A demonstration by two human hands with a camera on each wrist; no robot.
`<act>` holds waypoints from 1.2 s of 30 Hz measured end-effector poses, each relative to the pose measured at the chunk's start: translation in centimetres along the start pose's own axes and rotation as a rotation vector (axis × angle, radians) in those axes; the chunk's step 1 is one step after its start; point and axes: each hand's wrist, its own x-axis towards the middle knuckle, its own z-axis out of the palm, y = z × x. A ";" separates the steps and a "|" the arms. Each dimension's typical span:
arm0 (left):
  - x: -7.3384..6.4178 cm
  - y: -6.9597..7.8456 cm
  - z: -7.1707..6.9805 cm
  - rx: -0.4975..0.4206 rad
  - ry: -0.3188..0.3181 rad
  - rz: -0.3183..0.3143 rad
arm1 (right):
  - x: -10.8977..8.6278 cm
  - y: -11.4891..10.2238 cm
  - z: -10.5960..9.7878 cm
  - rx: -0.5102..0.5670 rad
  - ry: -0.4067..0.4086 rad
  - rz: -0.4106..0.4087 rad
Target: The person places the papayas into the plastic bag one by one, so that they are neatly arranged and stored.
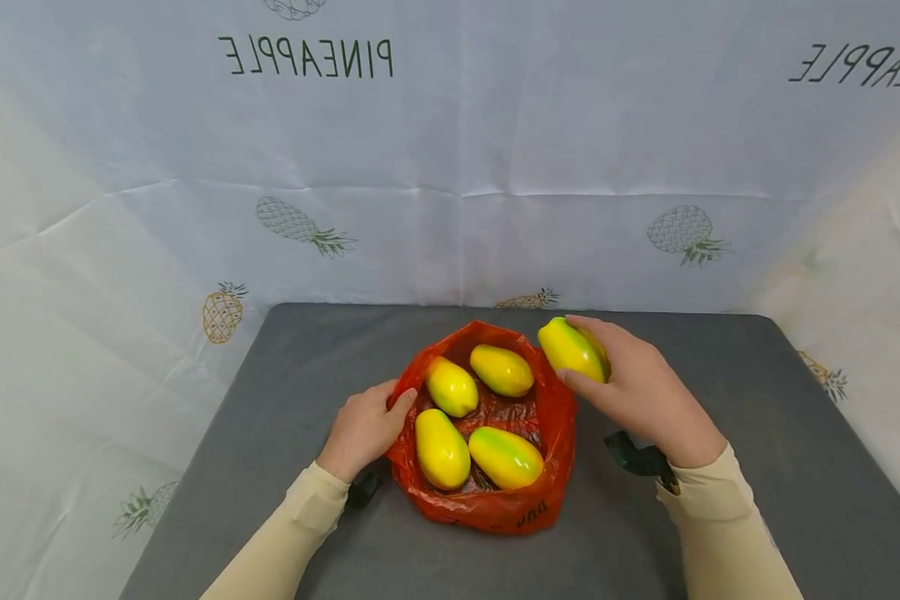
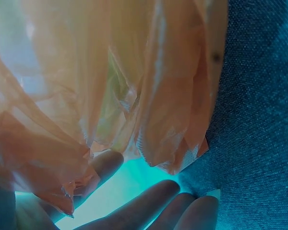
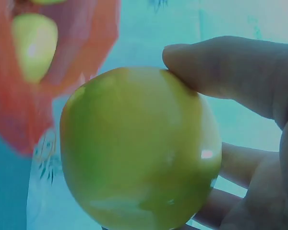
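Observation:
A red plastic bag [image 1: 490, 517] stands open on the table, its rim rolled wide. Inside it lie several glossy yellow-green papayas [image 1: 506, 457], grouped around the middle. My left hand [image 1: 362, 428] pinches the bag's left rim, thumb over the edge and fingers outside; its wrist view shows the bag's crinkled side [image 2: 168, 96] close up. Just beyond the bag's right rim, my right hand [image 1: 642, 385] holds another papaya [image 1: 572, 348] in the air between thumb and fingers. That papaya [image 3: 139, 148] fills much of the right wrist view, with the bag behind it.
The dark grey table [image 1: 285, 367] extends around the bag, its far edge meeting a white cloth backdrop [image 1: 450, 125] printed with pineapples. Cloth also hangs at the left and right sides. A dark strap-like item [image 1: 637, 457] shows at the right wrist.

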 end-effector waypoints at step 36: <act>-0.1 -0.1 0.0 0.039 0.036 0.057 | 1.1 -3.2 7.7 -0.113 -0.219 -0.116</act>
